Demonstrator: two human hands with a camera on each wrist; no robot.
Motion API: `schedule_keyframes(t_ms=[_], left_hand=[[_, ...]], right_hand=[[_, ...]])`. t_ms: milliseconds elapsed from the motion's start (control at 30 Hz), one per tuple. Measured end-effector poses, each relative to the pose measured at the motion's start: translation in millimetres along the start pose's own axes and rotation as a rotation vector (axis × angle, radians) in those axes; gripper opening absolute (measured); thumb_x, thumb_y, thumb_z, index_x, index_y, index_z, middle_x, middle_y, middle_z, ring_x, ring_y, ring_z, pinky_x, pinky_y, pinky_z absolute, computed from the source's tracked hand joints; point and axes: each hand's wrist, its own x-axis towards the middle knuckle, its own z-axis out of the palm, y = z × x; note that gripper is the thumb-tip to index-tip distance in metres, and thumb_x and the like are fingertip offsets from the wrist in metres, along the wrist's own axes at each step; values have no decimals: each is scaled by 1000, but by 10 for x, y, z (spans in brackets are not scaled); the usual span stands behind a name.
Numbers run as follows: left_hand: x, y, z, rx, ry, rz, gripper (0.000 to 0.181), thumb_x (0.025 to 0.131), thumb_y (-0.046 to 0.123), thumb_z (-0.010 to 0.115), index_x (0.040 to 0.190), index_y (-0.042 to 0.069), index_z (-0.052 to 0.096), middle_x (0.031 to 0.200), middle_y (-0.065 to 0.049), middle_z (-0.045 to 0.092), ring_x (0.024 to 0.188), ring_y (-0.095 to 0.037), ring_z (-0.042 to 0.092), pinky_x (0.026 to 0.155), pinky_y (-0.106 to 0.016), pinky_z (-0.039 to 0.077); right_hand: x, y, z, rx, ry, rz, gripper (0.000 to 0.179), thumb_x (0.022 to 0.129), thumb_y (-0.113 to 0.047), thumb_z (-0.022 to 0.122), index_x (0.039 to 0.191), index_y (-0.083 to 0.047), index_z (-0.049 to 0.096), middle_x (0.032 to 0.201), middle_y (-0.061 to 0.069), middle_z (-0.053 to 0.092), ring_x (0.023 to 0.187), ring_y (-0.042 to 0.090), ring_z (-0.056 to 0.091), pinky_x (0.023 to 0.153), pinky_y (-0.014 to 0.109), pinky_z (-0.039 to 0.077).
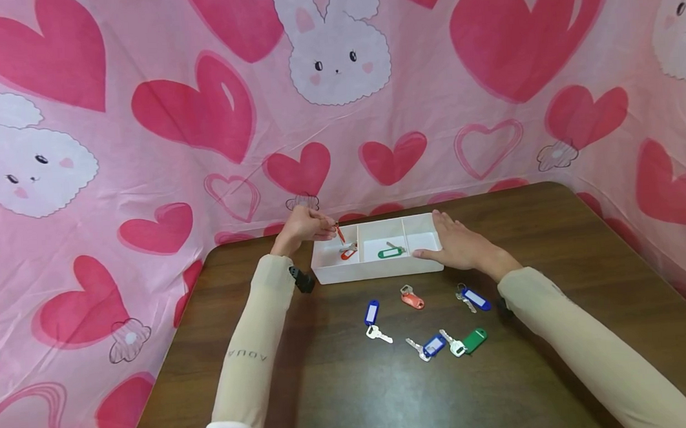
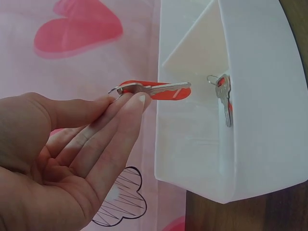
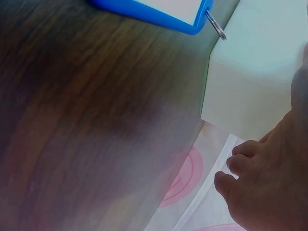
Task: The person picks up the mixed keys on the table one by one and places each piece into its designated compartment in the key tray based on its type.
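On the bench, nearer the person than both hands, lie a blue-tagged key and a green-tagged key. Slightly beyond, a second blue-tagged key lies toward the left hand's side, a red tag between the hands, and a third blue tag with keys just below the right hand. Then comes the white box; the right hand, thumb spread wide from the fingers, rests at its right end. The left hand pinches a red-tagged key above the left compartment, where another red-tagged key lies; the middle compartment holds another green-tagged key. Behind both hands hangs a pink cloth.
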Motion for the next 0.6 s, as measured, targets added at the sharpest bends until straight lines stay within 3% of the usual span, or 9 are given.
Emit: schedule_keyframes(t_ms=[133, 300, 600], left_hand=[[25, -2, 12, -26, -12, -2, 23, 104, 7, 63, 113, -10, 75, 104, -24, 78, 107, -44, 76, 102, -55, 58], [63, -8, 25, -41, -13, -24, 23, 103, 6, 62, 112, -10, 75, 101, -22, 78, 111, -48, 74, 105, -58, 56], [130, -34, 39, -30, -6, -67, 22, 102, 6, 64, 112, -11, 75, 100, -21, 78, 83, -27, 81, 102, -53, 58]], right_hand=[[-6, 5, 2, 2, 4, -3, 127, 89, -85, 50, 167, 3, 1, 176, 26, 8, 164, 47, 7, 131, 61, 15], [-9, 10, 0, 2, 7, -6, 127, 89, -85, 50, 167, 3, 1, 176, 26, 8, 164, 47, 8, 131, 61, 15], [-8, 8, 7, 13, 9, 2, 127, 89, -85, 50, 167, 2, 1, 176, 24, 8, 164, 47, 8, 132, 61, 15]])
